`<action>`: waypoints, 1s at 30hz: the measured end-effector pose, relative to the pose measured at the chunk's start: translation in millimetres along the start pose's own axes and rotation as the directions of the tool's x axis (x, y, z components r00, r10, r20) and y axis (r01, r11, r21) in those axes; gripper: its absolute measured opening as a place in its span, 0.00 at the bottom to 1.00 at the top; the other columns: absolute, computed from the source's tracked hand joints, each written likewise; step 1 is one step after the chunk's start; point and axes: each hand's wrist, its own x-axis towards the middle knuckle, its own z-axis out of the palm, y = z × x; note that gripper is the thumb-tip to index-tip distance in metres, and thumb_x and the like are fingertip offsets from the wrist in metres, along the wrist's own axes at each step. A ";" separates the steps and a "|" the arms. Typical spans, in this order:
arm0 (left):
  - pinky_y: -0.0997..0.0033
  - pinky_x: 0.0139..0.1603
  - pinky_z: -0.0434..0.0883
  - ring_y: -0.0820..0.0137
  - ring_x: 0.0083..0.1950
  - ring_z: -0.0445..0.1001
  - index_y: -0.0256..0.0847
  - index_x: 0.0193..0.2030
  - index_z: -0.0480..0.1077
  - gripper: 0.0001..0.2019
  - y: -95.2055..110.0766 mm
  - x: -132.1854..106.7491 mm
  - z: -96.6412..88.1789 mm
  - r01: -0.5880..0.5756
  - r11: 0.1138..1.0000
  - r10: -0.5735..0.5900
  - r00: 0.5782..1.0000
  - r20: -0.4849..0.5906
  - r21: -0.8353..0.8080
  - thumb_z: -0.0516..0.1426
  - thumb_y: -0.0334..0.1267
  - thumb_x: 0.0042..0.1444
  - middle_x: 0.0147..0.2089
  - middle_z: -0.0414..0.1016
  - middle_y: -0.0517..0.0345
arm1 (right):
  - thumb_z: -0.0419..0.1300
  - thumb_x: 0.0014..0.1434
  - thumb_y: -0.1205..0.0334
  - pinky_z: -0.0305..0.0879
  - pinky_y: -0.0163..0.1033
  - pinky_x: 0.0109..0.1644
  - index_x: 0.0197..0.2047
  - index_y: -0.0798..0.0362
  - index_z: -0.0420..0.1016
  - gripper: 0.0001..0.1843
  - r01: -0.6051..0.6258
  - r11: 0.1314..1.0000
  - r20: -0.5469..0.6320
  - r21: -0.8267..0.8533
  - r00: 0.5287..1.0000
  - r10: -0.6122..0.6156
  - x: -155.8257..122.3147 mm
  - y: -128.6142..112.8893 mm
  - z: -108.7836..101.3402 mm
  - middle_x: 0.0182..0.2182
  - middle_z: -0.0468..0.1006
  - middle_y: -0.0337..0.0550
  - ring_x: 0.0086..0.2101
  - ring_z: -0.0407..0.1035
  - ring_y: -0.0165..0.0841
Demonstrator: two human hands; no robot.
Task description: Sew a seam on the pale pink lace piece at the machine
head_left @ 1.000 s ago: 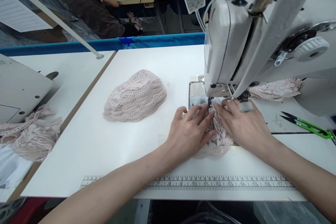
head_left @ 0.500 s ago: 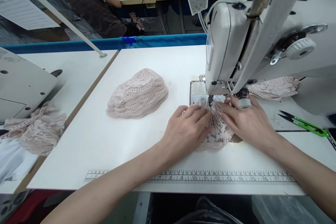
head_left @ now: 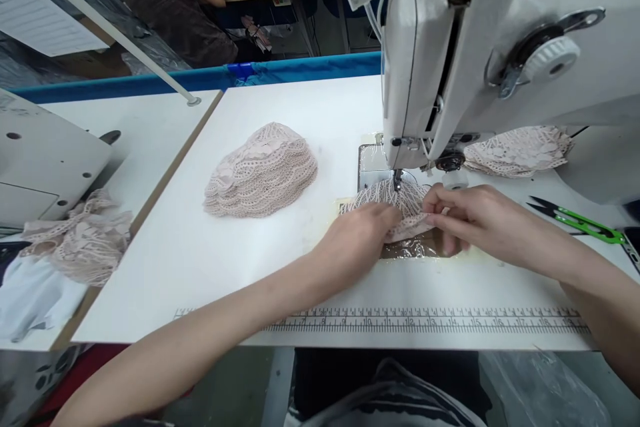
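Your right hand (head_left: 475, 217) has moved to the near edge of the netted, curved lace (head_left: 411, 229), pinching it beneath the sewing machine (head_left: 406, 80); your left hand (head_left: 353, 240) rests curled there, its grip I cannot tell.

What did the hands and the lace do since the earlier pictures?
The near edge of the lace piece has shifted forward, toward the presser foot. The right hand, earlier beside the foot, now pinches that edge; the left hand's fingers have curled in. The lace pile and green snips stayed put.
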 end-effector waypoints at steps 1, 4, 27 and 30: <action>0.76 0.24 0.59 0.74 0.26 0.63 0.38 0.28 0.60 0.13 -1.8 4.2 -4.1 0.074 0.991 -0.073 0.997 0.016 -0.107 0.44 0.18 0.51 0.26 0.64 0.62 | 0.50 0.66 0.56 0.59 0.33 0.26 0.39 0.49 0.69 0.10 0.001 1.000 -0.012 0.006 1.000 -0.001 0.7 0.3 1.1 0.24 0.75 0.35 0.24 0.69 0.29; 0.77 0.23 0.57 0.75 0.24 0.61 0.39 0.26 0.59 0.12 -4.1 12.5 -16.8 0.189 0.922 -0.174 0.982 0.075 -0.338 0.42 0.20 0.52 0.23 0.61 0.63 | 0.56 0.62 0.58 0.60 0.35 0.28 0.38 0.51 0.72 0.07 0.097 0.987 -0.077 -0.126 0.991 -0.107 3.1 2.2 8.0 0.29 0.76 0.38 0.27 0.69 0.30; 0.74 0.20 0.50 0.80 0.19 0.51 0.37 0.19 0.61 0.22 -32.5 24.6 -34.7 0.040 0.955 0.046 0.958 0.282 -0.293 0.50 0.43 0.64 0.18 0.55 0.65 | 0.56 0.61 0.63 0.52 0.33 0.23 0.41 0.46 0.81 0.12 0.085 0.910 -0.432 -0.406 0.860 -0.273 6.4 6.9 22.0 0.26 0.80 0.35 0.22 0.68 0.28; 0.74 0.23 0.55 0.77 0.22 0.60 0.38 0.27 0.72 0.14 -28.8 13.2 -20.2 -0.196 0.976 0.207 0.970 0.129 -0.090 0.51 0.37 0.63 0.23 0.65 0.63 | 0.57 0.58 0.67 0.52 0.34 0.24 0.37 0.44 0.81 0.12 0.105 0.871 -0.295 -0.480 0.916 -0.272 2.7 1.1 18.7 0.32 0.82 0.34 0.27 0.71 0.31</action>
